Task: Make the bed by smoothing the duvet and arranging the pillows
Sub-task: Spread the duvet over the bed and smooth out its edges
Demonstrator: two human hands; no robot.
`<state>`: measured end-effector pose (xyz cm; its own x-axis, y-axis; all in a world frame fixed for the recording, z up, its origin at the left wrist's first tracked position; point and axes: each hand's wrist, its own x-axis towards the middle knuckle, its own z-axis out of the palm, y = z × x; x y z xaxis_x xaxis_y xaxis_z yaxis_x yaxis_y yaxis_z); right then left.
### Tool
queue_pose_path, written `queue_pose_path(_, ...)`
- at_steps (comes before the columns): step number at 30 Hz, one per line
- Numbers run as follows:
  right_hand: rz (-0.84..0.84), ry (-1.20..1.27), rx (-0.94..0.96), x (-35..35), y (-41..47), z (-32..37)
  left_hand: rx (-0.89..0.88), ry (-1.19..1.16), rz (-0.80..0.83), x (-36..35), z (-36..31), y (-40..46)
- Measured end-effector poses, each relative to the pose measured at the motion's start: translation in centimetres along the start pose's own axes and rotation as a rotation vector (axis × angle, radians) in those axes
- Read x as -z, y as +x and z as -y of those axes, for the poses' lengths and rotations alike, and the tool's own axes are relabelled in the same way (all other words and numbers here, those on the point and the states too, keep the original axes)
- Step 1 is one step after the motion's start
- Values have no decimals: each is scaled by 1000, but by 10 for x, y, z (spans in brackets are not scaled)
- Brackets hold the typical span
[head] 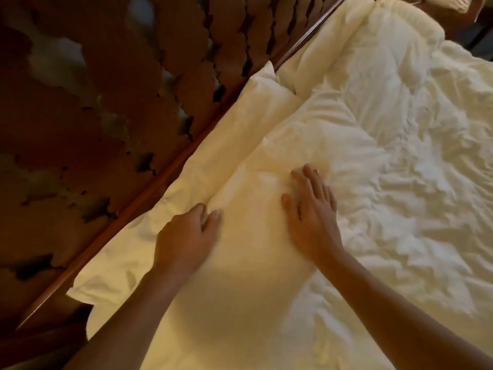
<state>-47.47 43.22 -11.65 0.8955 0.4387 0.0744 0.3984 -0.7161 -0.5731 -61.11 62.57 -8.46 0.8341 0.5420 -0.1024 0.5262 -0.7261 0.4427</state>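
Observation:
A white duvet (386, 182) covers the bed, smooth near its top edge and rumpled to the right. My right hand (313, 206) lies flat on the duvet with straight, spread fingers. My left hand (186, 233) rests at the duvet's top edge, its fingertips pushed into the fold where the duvet meets a long white pillow (186, 188). That pillow lies along the headboard. A second white pillow (320, 54) lies farther along the same line.
A dark wooden headboard (106, 102) with scalloped carved layers and a reddish rail (149, 193) runs along the left of the bed. Dark furniture (480, 36) stands beyond the bed at the top right.

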Motion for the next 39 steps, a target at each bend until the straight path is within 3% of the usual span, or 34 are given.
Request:
queue_pose_path(3,41,23,-66,-21,-69,12,48,68,49,10,23,-20)
queue_pose_path(6,25,82,-119,-34,-118,43,97,-43,106,19,40,-41)
queue_pose_path(12,173,-22,66,-68,-229,94,203,-318,109,18,106,-112)
queue_pose_path(15,198,-94,82,-83,-269,95,279,-266,75,9,135,-151)
queue_pose_path(22,260,14,85,-95,-331,104,173,74,-91,16,178,-160)
queue_pose_path(26,242,100,5,-87,-374,99,252,-155,-167,-7,174,-187)
queue_pose_path(30,369,118,-110,-89,-426,88,574,-492,-330,-51,166,-270)
queue_pose_path(32,409,24,-72,-90,-453,77,651,-659,-277,-77,148,-315)
queue_pose_path(39,464,-269,158,-67,-499,7,994,-882,-187,-168,100,-406)
